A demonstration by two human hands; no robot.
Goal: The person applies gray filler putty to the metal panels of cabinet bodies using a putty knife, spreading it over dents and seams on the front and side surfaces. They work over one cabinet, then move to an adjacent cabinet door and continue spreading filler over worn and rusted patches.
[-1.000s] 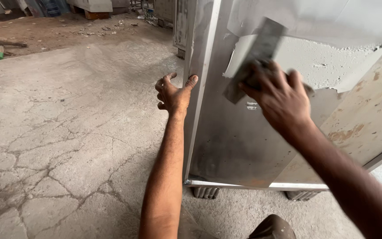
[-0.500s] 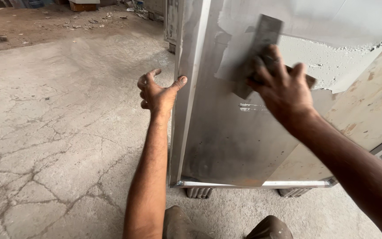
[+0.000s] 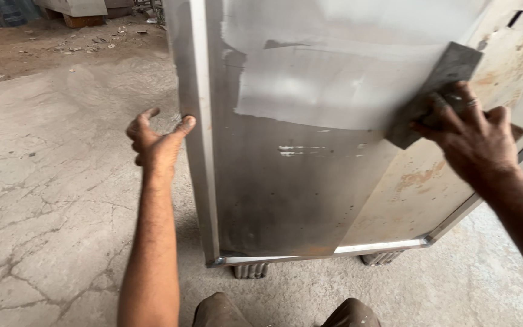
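Pressing a grey trowel [image 3: 434, 91] flat against the metal cabinet [image 3: 298, 181], right hand [image 3: 476, 142] fingers wrapped round it; left hand [image 3: 155, 142] is bracing the cabinet's edge, fingers loosely spread, gripping nothing.

A flat grey trowel blade [image 3: 434, 91] lies tilted against the upright metal cabinet panel [image 3: 298, 181]; its top points toward one o'clock. Pale filler [image 3: 322, 85] coats the panel's upper part, at nine o'clock from the blade.
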